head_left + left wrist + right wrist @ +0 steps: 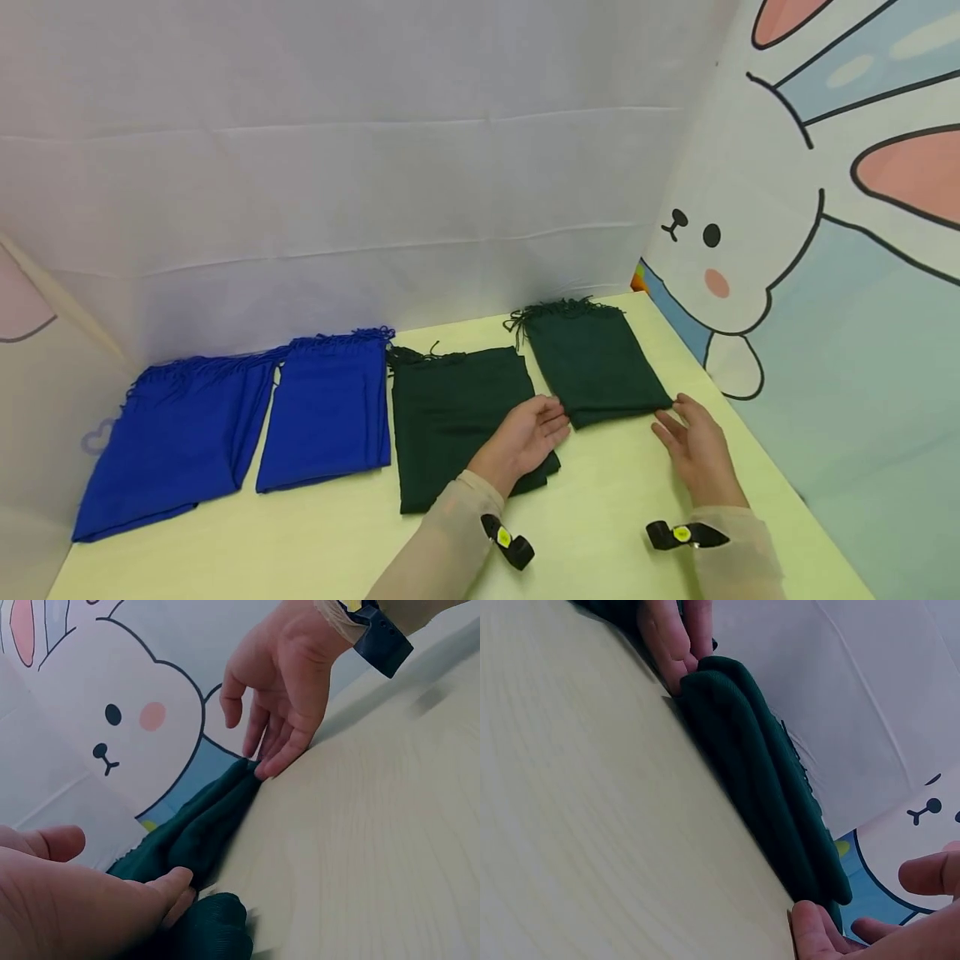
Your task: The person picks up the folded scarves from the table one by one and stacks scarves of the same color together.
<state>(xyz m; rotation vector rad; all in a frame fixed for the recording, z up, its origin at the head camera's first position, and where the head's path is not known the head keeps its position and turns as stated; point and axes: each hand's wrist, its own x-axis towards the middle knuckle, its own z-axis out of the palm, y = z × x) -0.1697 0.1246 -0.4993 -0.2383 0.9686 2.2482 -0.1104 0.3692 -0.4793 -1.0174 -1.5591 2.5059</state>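
A folded dark green fringed scarf (pixel 596 362) lies at the right of the table, fringe toward the back wall. At its near left corner, my left hand (pixel 521 442) touches the fold with extended fingers. The fingertips of my right hand (pixel 701 458) rest at the near right corner, and the left wrist view shows that thumb held apart from the cloth. Rounded layers of the fold (pixel 750 765) show between both hands in the right wrist view. Beneath my left wrist lies a second folded green scarf (pixel 457 417), partly hidden by that hand and forearm.
Two folded blue fringed scarves, one in the middle left (pixel 326 417) and one at the far left (pixel 180 442), lie in the same row on the pale yellow table (pixel 300 550). White cloth (pixel 337 183) hangs behind. A rabbit-printed sheet (pixel 847 350) borders the right side.
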